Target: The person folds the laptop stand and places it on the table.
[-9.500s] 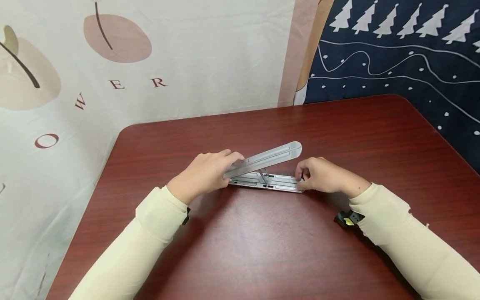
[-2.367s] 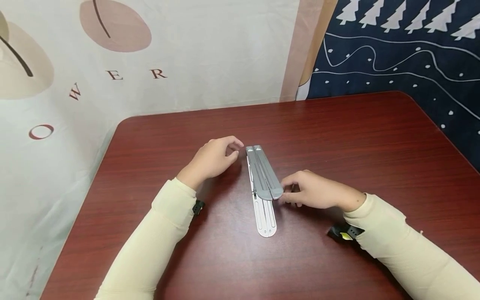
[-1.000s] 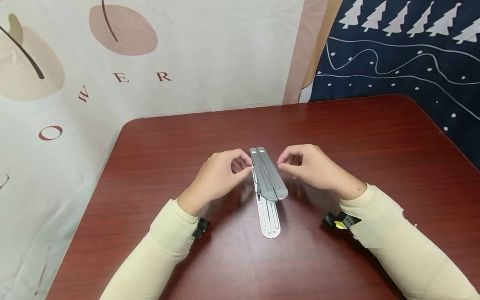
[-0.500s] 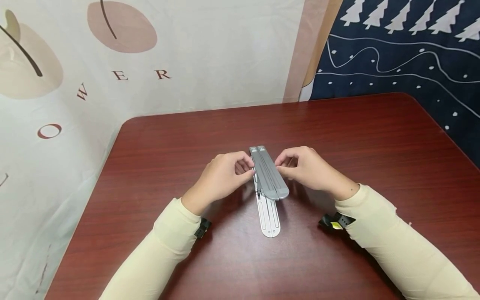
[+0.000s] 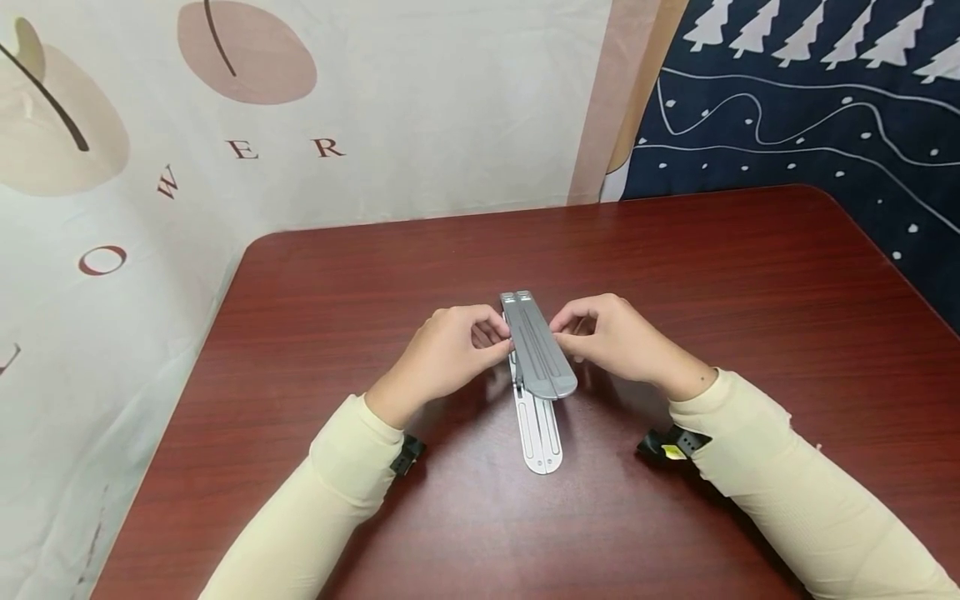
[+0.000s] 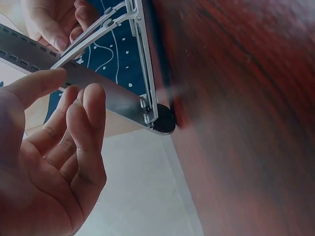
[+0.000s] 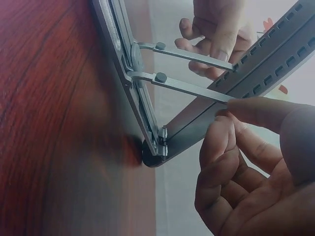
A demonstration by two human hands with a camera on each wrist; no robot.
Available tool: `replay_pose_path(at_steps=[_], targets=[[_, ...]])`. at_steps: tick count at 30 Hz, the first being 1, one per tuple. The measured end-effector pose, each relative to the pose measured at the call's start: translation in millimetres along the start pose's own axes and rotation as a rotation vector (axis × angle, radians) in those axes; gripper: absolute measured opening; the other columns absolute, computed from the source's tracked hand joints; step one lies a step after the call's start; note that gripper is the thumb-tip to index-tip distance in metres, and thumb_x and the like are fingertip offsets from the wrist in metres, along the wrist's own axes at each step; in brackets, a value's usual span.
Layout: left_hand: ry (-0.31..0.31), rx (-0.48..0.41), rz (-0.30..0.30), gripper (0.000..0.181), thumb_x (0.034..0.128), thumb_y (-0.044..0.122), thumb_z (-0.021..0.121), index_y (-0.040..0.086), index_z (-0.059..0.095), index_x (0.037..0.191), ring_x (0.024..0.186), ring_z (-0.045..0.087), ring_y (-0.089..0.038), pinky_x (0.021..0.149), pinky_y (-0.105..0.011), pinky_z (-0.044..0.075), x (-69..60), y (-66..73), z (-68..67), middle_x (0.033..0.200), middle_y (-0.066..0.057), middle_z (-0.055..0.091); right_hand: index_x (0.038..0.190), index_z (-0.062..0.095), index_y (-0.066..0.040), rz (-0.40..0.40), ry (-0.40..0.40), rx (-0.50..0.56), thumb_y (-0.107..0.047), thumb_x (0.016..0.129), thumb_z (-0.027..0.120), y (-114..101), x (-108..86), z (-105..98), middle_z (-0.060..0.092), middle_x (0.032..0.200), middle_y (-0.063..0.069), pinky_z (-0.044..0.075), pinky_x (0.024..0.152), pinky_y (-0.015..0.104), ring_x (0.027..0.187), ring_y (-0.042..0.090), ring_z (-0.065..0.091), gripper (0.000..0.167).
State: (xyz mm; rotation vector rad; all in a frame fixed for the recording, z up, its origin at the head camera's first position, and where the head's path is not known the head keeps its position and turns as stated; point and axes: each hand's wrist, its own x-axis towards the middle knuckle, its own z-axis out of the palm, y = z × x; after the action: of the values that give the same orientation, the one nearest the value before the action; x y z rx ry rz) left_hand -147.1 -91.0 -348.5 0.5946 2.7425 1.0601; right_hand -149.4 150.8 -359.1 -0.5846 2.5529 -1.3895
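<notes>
A folding laptop stand (image 5: 538, 437) of silver-grey metal stands mid-table, its long side toward me. Its grey upper arms (image 5: 542, 350) slope up from the far hinge over the paler base. From the left, my left hand (image 5: 453, 346) holds the stand's side with thumb and fingertips at the upper arm's edge. On the other side my right hand (image 5: 618, 337) pinches there too. In the right wrist view its thumb and forefinger meet at the end of a thin support strut (image 7: 192, 89), beside the slotted upper arm. The left wrist view shows the left thumb at the other strut's end.
The dark red wooden table (image 5: 375, 275) reaches back to a pale printed cloth (image 5: 450, 108) and a navy cloth with white trees (image 5: 750, 125). Dark wrist straps (image 5: 407, 455) sit below both cuffs.
The stand has turned from lying crosswise to pointing toward me. Both hands have come in to its two sides, the right one moving up from the near end. Over the last half second little differs.
</notes>
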Motion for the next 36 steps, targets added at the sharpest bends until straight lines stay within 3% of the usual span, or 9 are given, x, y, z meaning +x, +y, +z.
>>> replay_pose_path(at_steps=[11, 20, 27, 36], targets=[[-0.023, -0.122, 0.025, 0.007, 0.0867, 0.019, 0.077, 0.015, 0.071, 0.088, 0.071, 0.066, -0.008, 0.071, -0.026, 0.055, -1.5, 0.4, -1.1, 0.08, 0.003, 0.072, 0.093, 0.075, -0.005, 0.023, -0.014, 0.034, -0.006, 0.09, 0.069, 0.0, -3.2, -0.5, 0.067, 0.074, 0.005, 0.051, 0.06, 0.025, 0.064, 0.018, 0.061, 0.006], [-0.029, -0.151, 0.024, 0.004, 0.0867, 0.018, 0.075, 0.015, 0.073, 0.085, 0.068, 0.066, -0.009, 0.067, -0.027, 0.054, -0.9, -0.5, -0.8, 0.078, 0.003, 0.073, 0.093, 0.075, -0.006, 0.042, -0.004, 0.065, -0.006, 0.09, 0.069, 1.4, -2.6, 0.2, 0.07, 0.08, 0.007, 0.052, 0.063, 0.025, 0.068, 0.014, 0.062, 0.007], [-0.034, -0.163, 0.005, 0.004, 0.0878, 0.019, 0.075, 0.015, 0.074, 0.086, 0.068, 0.067, -0.009, 0.066, -0.027, 0.054, 0.0, 0.7, -1.1, 0.079, 0.003, 0.074, 0.093, 0.074, -0.005, 0.07, -0.004, 0.085, -0.006, 0.091, 0.068, -0.5, -3.2, -0.2, 0.066, 0.078, 0.007, 0.047, 0.055, 0.024, 0.063, 0.016, 0.058, 0.006], [-0.091, -0.275, -0.066, 0.005, 0.0908, 0.016, 0.071, 0.012, 0.07, 0.091, 0.069, 0.075, -0.029, 0.056, -0.029, 0.053, -1.0, 2.7, -0.8, 0.089, -0.008, 0.076, 0.093, 0.074, -0.006, 0.093, -0.001, 0.093, -0.008, 0.091, 0.069, 0.8, -2.6, 1.4, 0.066, 0.078, 0.006, 0.047, 0.054, 0.025, 0.064, 0.025, 0.061, 0.006]])
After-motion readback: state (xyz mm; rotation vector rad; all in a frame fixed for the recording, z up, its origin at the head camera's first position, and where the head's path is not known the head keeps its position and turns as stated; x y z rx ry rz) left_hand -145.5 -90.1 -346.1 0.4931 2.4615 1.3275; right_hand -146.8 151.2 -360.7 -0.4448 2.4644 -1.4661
